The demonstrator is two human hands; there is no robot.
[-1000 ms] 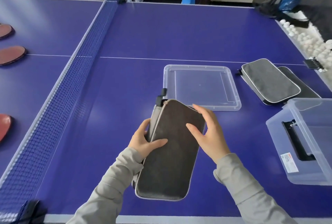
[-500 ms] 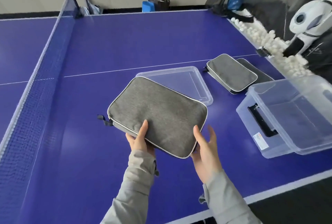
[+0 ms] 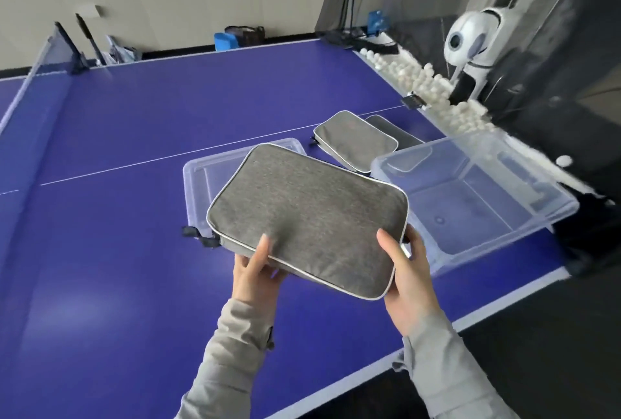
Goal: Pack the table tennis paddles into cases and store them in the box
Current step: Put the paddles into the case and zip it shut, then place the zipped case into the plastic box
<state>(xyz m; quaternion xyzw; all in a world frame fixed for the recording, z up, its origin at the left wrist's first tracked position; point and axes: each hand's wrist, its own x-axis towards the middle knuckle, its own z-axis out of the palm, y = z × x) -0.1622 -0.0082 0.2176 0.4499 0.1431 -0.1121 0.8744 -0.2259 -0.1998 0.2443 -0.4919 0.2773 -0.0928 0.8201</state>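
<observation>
I hold a grey zipped paddle case [image 3: 309, 217] flat above the blue table [image 3: 134, 250]. My left hand [image 3: 257, 270] grips its near edge and my right hand [image 3: 408, 270] grips its right corner. The clear plastic box [image 3: 470, 197] stands open just right of the case, with nothing visible inside. Its clear lid [image 3: 198, 183] lies on the table, partly hidden under the held case. Two more grey cases [image 3: 356, 139] lie stacked beyond the box.
The net [image 3: 43, 59] crosses the table at the far left. Many white balls [image 3: 437, 89] fill a tray along the right edge, beside a white ball machine [image 3: 473, 39]. The table's near edge runs just below my hands.
The case has moved right, toward the open box, and my view has turned right with it. A second ago it lay lengthwise under both palms; both hands now grip its near side.
</observation>
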